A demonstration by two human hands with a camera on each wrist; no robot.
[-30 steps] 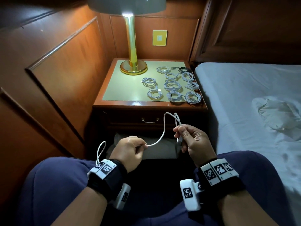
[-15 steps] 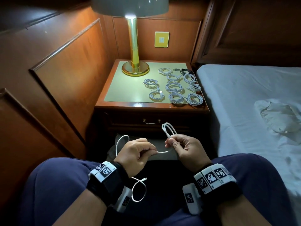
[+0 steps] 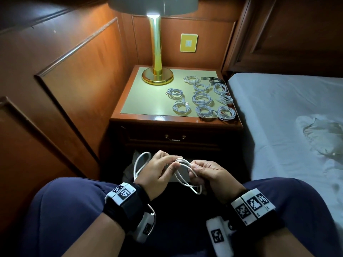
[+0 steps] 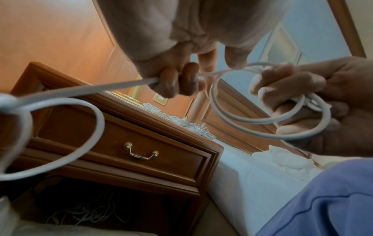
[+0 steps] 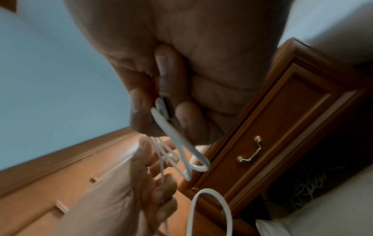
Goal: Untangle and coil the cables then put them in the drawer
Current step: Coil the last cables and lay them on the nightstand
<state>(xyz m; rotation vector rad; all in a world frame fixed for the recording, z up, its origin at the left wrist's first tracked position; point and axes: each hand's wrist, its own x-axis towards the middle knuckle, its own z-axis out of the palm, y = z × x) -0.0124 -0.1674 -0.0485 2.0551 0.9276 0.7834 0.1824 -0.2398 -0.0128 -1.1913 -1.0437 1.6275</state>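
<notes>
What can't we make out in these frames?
- Drawer contents: shut in every view.
- Loop count in the white cable: right hand fingers cover it in the head view; blurred in the right wrist view.
- Cable's far end: runs behind the left hand, off the left wrist view's edge.
- Shelf tangle: too dark.

The room is dim, lit by the lamp (image 3: 155, 43), which casts glare on the nightstand (image 3: 148, 101). Wrist views are blurred, brighter, distorted at edges.
</notes>
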